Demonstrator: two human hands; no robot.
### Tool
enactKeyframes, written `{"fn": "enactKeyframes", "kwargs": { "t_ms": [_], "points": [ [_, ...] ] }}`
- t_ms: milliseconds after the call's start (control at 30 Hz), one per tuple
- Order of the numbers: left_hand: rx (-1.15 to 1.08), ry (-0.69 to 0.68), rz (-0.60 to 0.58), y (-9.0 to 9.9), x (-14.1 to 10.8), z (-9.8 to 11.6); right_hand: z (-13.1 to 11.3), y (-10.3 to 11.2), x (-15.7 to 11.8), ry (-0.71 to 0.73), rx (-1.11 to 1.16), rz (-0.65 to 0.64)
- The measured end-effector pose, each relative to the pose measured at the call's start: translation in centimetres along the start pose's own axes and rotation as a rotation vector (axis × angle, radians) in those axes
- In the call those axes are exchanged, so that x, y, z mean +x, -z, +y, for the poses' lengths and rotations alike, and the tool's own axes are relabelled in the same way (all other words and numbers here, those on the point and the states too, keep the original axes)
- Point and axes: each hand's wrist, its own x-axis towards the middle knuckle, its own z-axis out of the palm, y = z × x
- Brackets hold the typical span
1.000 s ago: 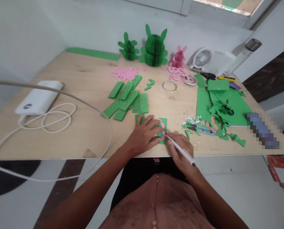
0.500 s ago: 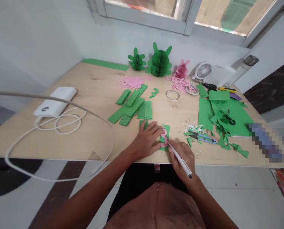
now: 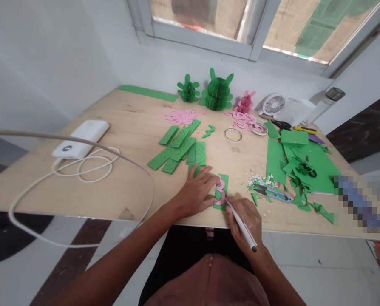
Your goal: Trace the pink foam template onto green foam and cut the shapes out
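Near the table's front edge, a pink paper number 3 (image 3: 222, 196) lies on a small green paper rectangle (image 3: 220, 207). My left hand (image 3: 194, 191) rests with fingers spread, its fingertips pressing the left side of the pink 3 down. Part of another green piece (image 3: 194, 171) shows beneath my left fingers. In my right hand (image 3: 248, 214) is a white pen (image 3: 243, 227), gripped with its tip at the right edge of the 3. Several green strips with drawn outlines (image 3: 177, 152) lie beyond my left hand. A cut-out green 3 (image 3: 209, 131) sits beyond them.
Blue thread snips (image 3: 274, 194) lie among paper scraps to the right, beside green sheets (image 3: 320, 159). Pink cut-outs (image 3: 180, 116), tape rolls (image 3: 233, 135) and folded paper figures (image 3: 218, 93) stand farther back. A power bank (image 3: 81, 138) with a looping white cable is left.
The view has tilted, so everything sits lower in the picture. My left thumb and forefinger show a little more of the pink 3; the pen tip stays near its right edge.
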Motion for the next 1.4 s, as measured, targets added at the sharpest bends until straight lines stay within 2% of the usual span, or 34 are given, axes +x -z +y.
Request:
{"fn": "enactKeyframes", "kwargs": {
  "t_ms": [400,700,933,1233,1400],
  "points": [
    [-0.109,0.058,0.038,1.0,1.7,-0.4,0.0,0.0,0.1,0.028,-0.006,-0.011],
    [-0.192,0.068,0.071,0.8,2.6,-0.7,0.1,-0.1,-0.1,0.028,-0.022,-0.007],
    [-0.174,0.070,0.079,0.7,2.4,-0.6,0.2,-0.1,0.0,0.046,-0.021,-0.006],
    [-0.128,0.042,0.015,0.4,1.5,-1.0,-0.1,0.0,0.2,0.039,-0.018,0.002],
    [-0.102,0.011,0.030,-0.1,1.0,-1.3,-0.1,0.0,0.3,0.044,-0.029,0.001]
  ]
}}
